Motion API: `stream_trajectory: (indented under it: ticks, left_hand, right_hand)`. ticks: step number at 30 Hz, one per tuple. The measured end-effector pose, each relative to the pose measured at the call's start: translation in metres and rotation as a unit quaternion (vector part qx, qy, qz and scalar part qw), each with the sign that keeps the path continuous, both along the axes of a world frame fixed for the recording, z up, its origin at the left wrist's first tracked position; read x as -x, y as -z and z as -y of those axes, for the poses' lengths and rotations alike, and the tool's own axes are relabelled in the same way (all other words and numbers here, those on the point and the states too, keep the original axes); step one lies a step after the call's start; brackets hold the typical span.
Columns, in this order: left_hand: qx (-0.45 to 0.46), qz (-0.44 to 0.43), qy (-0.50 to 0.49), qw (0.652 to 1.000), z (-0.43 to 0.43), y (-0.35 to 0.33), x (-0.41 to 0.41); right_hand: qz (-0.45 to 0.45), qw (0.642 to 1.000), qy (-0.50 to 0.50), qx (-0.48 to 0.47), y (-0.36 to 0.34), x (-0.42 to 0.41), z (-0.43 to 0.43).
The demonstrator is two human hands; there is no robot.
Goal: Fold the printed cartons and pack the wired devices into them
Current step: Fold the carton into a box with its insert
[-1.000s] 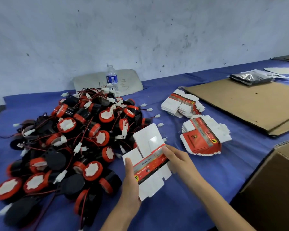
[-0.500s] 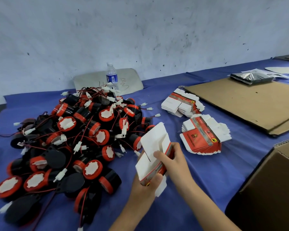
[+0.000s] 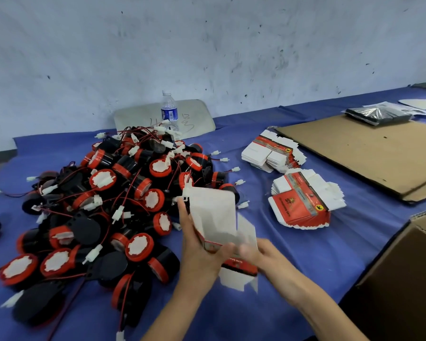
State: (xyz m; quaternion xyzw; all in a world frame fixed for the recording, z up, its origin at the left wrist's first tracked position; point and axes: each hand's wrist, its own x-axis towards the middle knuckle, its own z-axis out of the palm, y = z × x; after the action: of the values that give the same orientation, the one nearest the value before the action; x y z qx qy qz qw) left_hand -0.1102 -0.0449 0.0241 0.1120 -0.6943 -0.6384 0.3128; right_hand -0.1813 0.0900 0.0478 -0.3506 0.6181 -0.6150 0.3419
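**Barely started: one carton half-formed, nothing packed yet**

One printed carton is held up over the near middle of the bench, opened into a sleeve with its white inside showing and its bottom flaps loose. It's gripped along its left side by the left hand, while the right hand is at the lower red end, too blurred for its grip to be told. No device can be seen inside it. The wired devices are heaped over the left half of the bench, none boxed as far as can be seen. Two stacks of flat cartons are left unfolded towards the right side, near the heap. No finished carton is visible, so pretty much the whole job is judged to be left.
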Motion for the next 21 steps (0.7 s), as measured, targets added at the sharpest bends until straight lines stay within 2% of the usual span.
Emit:
stream_trajectory:
  ticks: [3,5,8,11,13,17,19,21]
  left_hand:
    - [0.085,0.069,-0.035,0.993,0.003,0.002,0.005]
    - [0.117,0.092,-0.051,0.988,0.002,0.003,0.005]
    - [0.140,0.100,-0.062,0.983,0.004,-0.005,0.002]
    - [0.022,0.074,-0.018,0.997,0.007,-0.013,-0.001]
    - [-0.059,0.089,0.005,0.994,0.015,-0.015,-0.005]
    - [-0.152,0.168,-0.006,0.974,0.026,-0.014,-0.011]
    - [-0.194,0.172,-0.001,0.966,0.027,-0.015,-0.013]
    - [-0.193,0.170,0.002,0.966,0.028,-0.015,-0.013]
  right_hand:
    - [0.000,0.999,-0.040,-0.030,0.004,-0.005,0.000]
    - [0.059,0.997,-0.041,-0.017,0.008,-0.007,0.001]
    - [0.176,0.984,0.026,0.024,0.015,0.001,0.003]
    - [0.219,0.972,0.082,0.041,0.016,0.011,0.002]
    - [0.233,0.968,0.089,0.038,0.013,0.016,0.000]
    - [0.271,0.948,0.164,0.021,0.012,0.026,-0.002]
    - [0.277,0.945,0.171,0.013,0.012,0.028,-0.002]
    - [0.286,0.942,0.176,0.006,0.016,0.031,-0.001]
